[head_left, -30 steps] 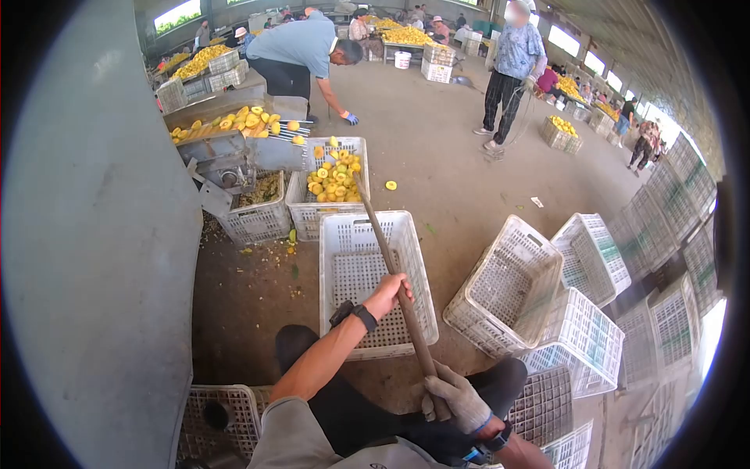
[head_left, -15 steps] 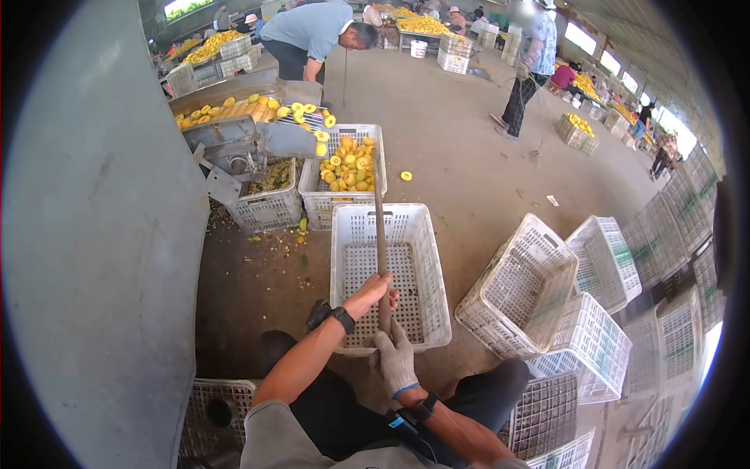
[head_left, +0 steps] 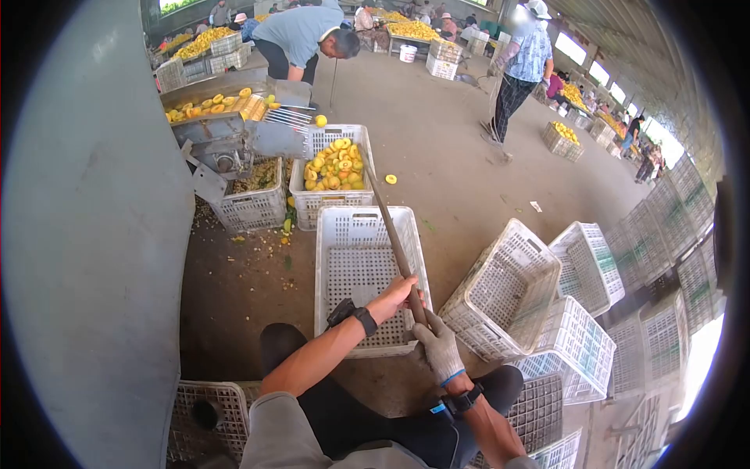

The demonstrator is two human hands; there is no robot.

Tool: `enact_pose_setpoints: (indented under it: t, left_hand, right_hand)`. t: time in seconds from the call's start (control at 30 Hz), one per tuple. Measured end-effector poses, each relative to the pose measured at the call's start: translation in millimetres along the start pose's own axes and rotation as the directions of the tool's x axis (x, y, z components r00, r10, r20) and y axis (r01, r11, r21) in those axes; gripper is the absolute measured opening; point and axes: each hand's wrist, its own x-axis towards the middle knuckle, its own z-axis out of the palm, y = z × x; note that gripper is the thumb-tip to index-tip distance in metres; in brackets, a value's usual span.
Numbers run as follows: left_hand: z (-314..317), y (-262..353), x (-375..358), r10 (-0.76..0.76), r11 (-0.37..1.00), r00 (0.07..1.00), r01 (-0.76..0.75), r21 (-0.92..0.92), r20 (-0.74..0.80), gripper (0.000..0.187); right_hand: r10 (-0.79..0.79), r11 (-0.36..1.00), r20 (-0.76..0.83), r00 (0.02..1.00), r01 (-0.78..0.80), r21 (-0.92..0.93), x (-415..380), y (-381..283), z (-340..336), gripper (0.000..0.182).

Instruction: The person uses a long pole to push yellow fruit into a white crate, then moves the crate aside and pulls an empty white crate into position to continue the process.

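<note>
A long wooden pole runs from my hands up and to the left. Its far end overlaps the rim of a white crate holding halved yellow fruit. My bare left hand is wrapped round the pole. Lower down, my right hand, in a pale work glove, closes round the near end. Beneath the pole sits a white plastic crate with a perforated bottom and nothing in it.
A metal chute carries fruit toward the fruit crate. Beside that stands a crate of scraps. More white crates lie tilted at the right. A large metal panel fills the left. A bent-over person and a walking person are further back.
Both hands have moved right with the pole, which now slants more to the left. Several fruit pieces have left the chute's end. The walking person has changed stride.
</note>
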Motion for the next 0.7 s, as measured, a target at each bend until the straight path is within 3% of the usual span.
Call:
enact_pose_setpoints:
  t: [0.1, 0.17, 0.23, 0.27, 0.33, 0.43, 0.47, 0.57, 0.7]
  left_hand:
    - [18, -24, -18, -0.008, 0.995, 0.999, 0.011, 0.097, -0.035, 0.036]
    - [33, -25, -43, -0.081, 0.997, 0.995, 0.081, 0.0, 0.054, 0.033]
    - [45, -33, -47, -0.072, 0.997, 0.994, 0.074, -0.019, 0.078, 0.03]
    - [47, -36, -43, -0.075, 0.994, 0.992, 0.083, -0.072, 0.103, 0.03]
    - [48, -41, -27, -0.08, 0.979, 0.984, 0.107, -0.172, 0.157, 0.03]
    - [60, -41, -9, -0.009, 0.992, 0.983, 0.032, -0.12, 0.184, 0.031]
    - [62, -40, -4, 0.002, 0.992, 0.981, 0.022, -0.121, 0.194, 0.034]
    - [74, -47, 7, 0.001, 0.981, 0.993, 0.022, -0.191, 0.122, 0.031]
    - [87, -71, 4, -0.083, 0.954, 0.946, 0.166, -0.248, 0.315, 0.039]
  right_hand:
    - [0.031, 0.999, -0.04, 0.999, -0.031, -0.014, -40, -9, -5, 0.06]
    - [-0.021, 0.998, -0.031, 0.999, 0.02, -0.052, -65, 19, -27, 0.06]
    - [0.117, 0.986, -0.053, 0.992, -0.122, -0.114, -101, 5, -43, 0.056]
    - [0.265, 0.956, -0.083, 0.961, -0.273, -0.105, -128, -16, -49, 0.052]
    - [0.261, 0.951, -0.1, 0.96, -0.273, -0.146, -165, -45, -62, 0.062]
    - [0.191, 0.927, -0.121, 0.974, -0.219, -0.303, -213, -47, -106, 0.071]
    - [0.259, 0.946, -0.142, 0.955, -0.28, -0.164, -232, -50, -120, 0.066]
    - [0.334, 0.934, -0.057, 0.941, -0.339, -0.116, -297, -28, -186, 0.072]
    - [0.41, 0.908, -0.093, 0.907, -0.416, -0.055, -364, -25, -241, 0.073]
